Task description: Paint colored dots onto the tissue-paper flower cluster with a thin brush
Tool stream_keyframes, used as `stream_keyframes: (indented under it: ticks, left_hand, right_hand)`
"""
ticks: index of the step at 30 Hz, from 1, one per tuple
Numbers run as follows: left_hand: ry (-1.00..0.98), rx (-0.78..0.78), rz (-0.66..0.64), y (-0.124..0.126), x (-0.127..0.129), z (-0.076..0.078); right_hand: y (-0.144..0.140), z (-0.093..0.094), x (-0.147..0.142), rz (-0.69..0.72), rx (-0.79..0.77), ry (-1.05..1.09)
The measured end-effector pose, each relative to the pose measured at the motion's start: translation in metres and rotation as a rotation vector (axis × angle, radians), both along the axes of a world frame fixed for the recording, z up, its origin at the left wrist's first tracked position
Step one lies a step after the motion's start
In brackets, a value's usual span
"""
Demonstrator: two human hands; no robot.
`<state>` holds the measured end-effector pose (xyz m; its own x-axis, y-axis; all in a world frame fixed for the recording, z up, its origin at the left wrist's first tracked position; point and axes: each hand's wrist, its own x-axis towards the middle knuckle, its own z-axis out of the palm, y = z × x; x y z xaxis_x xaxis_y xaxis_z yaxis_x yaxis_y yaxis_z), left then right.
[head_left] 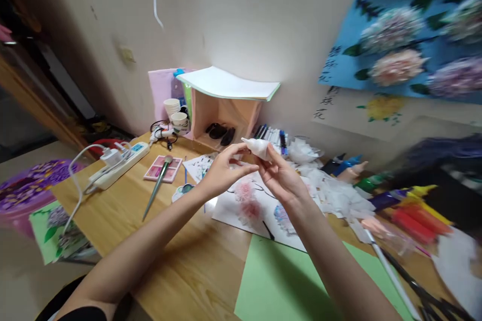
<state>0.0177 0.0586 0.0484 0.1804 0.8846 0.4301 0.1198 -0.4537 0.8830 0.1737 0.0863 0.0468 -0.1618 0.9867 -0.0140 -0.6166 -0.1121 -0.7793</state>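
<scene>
Head camera looks down, tilted, close over desk (124, 210).

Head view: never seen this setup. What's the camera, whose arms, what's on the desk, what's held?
There is one picture, from a camera worn on a person's head, looking forward and down. The two bare arms are that person's own. The right hand holds a small white bottle; the left hand has its fingers at the bottle's tip. On the wooden desk lie a green sheet, a white drawing sheet, a paintbrush, a pink paint palette, a power strip and coloured bottles.
</scene>
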Motion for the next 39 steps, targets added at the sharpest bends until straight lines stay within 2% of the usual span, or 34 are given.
stream_keyframes:
  ticks: [3,5,7,10,12,16,21,27,30,32,35,39]
  left_hand:
    - [-0.019,0.032,-0.167,0.026,0.046,0.015]
    - [-0.015,0.046,-0.262,0.041,0.074,0.023]
    - [0.005,0.068,-0.333,0.053,0.102,0.029]
    - [0.067,0.113,-0.412,0.063,0.144,0.04]
    - [0.121,0.141,-0.453,0.068,0.173,0.047]
    - [0.229,0.172,-0.506,0.082,0.229,0.055]
    - [0.393,0.182,-0.55,0.105,0.285,0.06]
    - [0.535,0.152,-0.509,0.134,0.34,0.066]
    - [0.57,0.114,-0.448,0.144,0.352,0.065]
    - [0.585,0.086,-0.4,0.147,0.349,0.064]
    - [0.607,0.042,-0.306,0.146,0.329,0.064]
    - [0.633,0.011,-0.229,0.14,0.295,0.07]
  right_hand:
    - [-0.006,0.005,0.031,-0.056,-0.049,0.026]
    - [-0.012,0.008,0.058,-0.142,0.01,-0.067]
    - [-0.021,0.013,0.09,-0.303,0.143,-0.32]
    - [-0.034,0.022,0.141,-0.632,0.365,-0.845]
    - [-0.04,0.028,0.171,-0.757,0.447,-1.099]
    - [-0.036,0.03,0.22,-0.812,0.448,-1.278]
    - [-0.02,0.027,0.269,-0.823,0.397,-1.329]
    - [0.021,0.029,0.317,-0.769,0.351,-1.318]
    - [0.048,0.028,0.332,-0.722,0.332,-1.317]
    - [0.063,0.028,0.336,-0.681,0.319,-1.34]
    - [0.079,0.027,0.339,-0.558,0.306,-1.423]
    - [0.095,0.023,0.34,-0.305,0.251,-1.592]
